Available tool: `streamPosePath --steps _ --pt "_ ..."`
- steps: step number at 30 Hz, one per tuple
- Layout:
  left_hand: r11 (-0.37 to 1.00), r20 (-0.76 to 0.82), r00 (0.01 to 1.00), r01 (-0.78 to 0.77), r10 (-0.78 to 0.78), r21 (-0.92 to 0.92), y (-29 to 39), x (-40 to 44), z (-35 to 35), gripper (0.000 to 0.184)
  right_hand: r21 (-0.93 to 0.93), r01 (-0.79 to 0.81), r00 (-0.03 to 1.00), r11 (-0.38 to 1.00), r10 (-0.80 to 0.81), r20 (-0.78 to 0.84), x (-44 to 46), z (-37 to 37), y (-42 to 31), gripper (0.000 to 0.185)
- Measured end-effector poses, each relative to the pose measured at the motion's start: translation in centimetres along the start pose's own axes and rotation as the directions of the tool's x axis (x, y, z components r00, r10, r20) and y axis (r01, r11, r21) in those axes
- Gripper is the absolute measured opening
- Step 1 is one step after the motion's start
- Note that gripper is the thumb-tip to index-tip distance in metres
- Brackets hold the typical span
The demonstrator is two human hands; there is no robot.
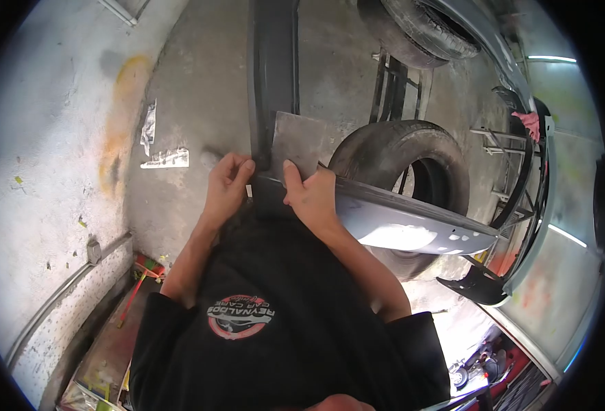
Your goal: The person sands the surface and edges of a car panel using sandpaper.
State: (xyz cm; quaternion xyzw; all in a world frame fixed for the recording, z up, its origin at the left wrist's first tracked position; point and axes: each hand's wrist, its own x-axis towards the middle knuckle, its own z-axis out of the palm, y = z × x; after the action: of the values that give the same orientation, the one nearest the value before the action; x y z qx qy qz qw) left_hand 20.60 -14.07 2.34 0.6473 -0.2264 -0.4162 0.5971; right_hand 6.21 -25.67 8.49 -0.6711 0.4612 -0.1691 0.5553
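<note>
My left hand [228, 185] is closed, thumb and forefinger together, beside the lower left edge of a long dark panel [273, 61]. Whatever it holds is too small or hidden to name. In my right hand [312, 198] is a flat grey sheet [301, 140], with the thumb on its face and the other fingers mostly hidden. The sheet overlaps the dark panel's right edge. A pale grey painted part [398, 222] with a dark upper edge extends rightward from my right hand.
Behind the painted part lies a large tire [402, 137]. More tires [429, 31] and a black metal stand [395, 89] are farther up. Torn paper [168, 159] lies on the floor at left, near a stained wall [55, 130]. A pink cloth [527, 125] hangs at right.
</note>
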Motion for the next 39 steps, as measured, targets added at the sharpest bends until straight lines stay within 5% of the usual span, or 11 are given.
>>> streamPosePath --steps 10,16,19,22,24,32,39 --pt "0.98 -0.034 0.999 -0.003 -0.004 -0.198 -1.7 -0.7 0.5 0.021 -0.092 0.097 0.994 0.991 -0.092 0.05 1.5 -0.5 0.1 0.023" --pt "0.963 -0.049 0.997 0.053 -0.068 -0.263 -1.5 -1.0 1.1 0.02 -0.191 0.382 0.923 0.904 -0.382 0.04 2.5 -0.8 0.0 0.029" --pt "0.996 -0.039 0.999 -0.024 0.02 -0.092 -0.5 -0.4 1.0 0.022 -0.083 -0.028 0.982 0.996 0.043 0.184 2.2 -2.2 -2.6 0.032" --pt "0.989 -0.007 1.0 -0.019 0.021 0.144 1.5 -0.2 1.2 0.023 -0.116 -0.141 0.982 0.983 0.154 0.113 0.3 -3.5 -3.7 0.034" --pt "0.957 -0.005 0.999 -0.03 0.032 0.289 2.7 -0.4 1.0 0.025 0.046 -0.198 0.979 0.979 0.2 -0.04 -1.1 -4.8 -2.6 0.034" --pt "0.665 0.028 0.912 -0.318 0.408 0.676 4.8 -0.4 3.9 0.043 0.27 -0.195 0.934 0.943 0.262 -0.243 -5.3 -9.2 1.2 0.037" --pt "0.772 -0.029 0.969 -0.177 0.245 0.61 3.9 0.3 3.1 0.034 0.354 -0.184 0.946 0.917 0.263 -0.192 -6.9 -9.0 2.5 0.035"
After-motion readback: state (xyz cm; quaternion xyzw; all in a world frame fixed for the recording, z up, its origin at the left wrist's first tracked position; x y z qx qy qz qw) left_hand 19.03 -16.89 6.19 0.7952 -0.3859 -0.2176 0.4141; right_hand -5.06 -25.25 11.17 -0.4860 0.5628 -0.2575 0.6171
